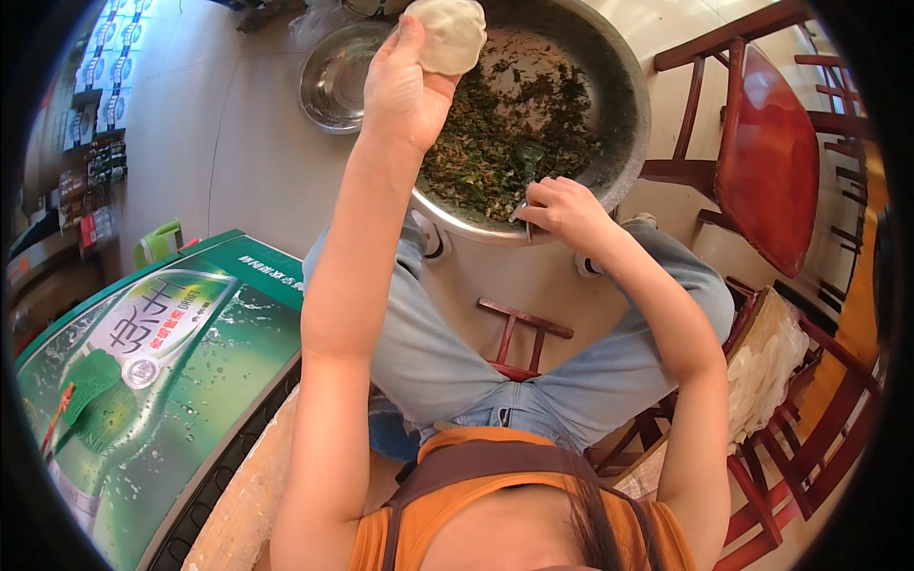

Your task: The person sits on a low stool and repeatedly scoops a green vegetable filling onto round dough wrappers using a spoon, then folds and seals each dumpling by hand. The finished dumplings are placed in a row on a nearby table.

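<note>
A round, pale dough wrapper (446, 36) rests on the fingers of my left hand (414, 93), with the thumb pressed along its edge. Below it stands a wide metal basin (632, 107), spread with chopped green and brown filling (471, 150). At the basin's near rim my right hand (564, 210) grips the handle of a spoon. The spoon's bowl (529, 153) lies in the filling and is smeared with green bits. The fingers partly hide the handle.
A smaller metal bowl (335, 78) stands left of the basin. Red wooden chairs (771, 157) are at the right, one bearing dough pieces under plastic (767, 364). At the left, a green printed cabinet (186, 357) carries a green fly swatter (93, 382). A wooden board (246, 485) lies beside my left arm.
</note>
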A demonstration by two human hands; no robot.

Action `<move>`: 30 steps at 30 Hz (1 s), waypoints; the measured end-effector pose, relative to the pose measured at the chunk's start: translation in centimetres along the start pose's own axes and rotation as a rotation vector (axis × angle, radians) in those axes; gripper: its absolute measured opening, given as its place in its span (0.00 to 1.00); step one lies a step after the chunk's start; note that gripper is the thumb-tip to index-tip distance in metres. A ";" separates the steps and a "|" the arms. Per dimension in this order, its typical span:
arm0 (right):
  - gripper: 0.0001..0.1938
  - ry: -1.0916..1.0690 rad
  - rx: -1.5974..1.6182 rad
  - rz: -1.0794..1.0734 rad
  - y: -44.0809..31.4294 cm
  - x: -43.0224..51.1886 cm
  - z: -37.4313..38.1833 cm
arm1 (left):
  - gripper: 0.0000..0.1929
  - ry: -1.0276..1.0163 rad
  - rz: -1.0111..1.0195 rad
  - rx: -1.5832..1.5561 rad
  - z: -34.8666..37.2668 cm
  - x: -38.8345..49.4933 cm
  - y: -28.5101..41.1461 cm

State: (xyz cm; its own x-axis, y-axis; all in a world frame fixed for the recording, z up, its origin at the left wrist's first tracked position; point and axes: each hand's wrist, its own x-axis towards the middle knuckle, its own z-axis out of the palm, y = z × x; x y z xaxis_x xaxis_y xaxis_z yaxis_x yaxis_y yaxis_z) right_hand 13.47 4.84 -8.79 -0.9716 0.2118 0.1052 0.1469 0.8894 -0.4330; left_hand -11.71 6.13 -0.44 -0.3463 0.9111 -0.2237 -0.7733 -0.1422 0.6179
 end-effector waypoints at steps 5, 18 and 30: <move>0.03 0.283 0.018 0.046 0.4 2.2 -1.5 | 0.17 -0.148 0.003 -0.190 0.4 0.5 1.2; 0.11 0.719 0.585 0.459 0.9 2.6 -6.0 | 0.16 0.025 0.053 0.420 -1.4 -0.5 -0.7; 0.21 0.729 -0.327 0.053 1.1 2.5 -6.1 | 0.15 0.153 -0.383 0.217 -0.5 -2.3 -4.1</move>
State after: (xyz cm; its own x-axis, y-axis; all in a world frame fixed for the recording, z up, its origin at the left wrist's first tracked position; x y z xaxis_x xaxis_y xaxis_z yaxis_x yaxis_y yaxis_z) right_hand 12.33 8.85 -3.50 -0.6129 0.3684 0.6990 0.3464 0.9204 -0.1813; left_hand -8.04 4.40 -2.82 -0.1446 0.8125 -0.5648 -0.7375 0.2921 0.6089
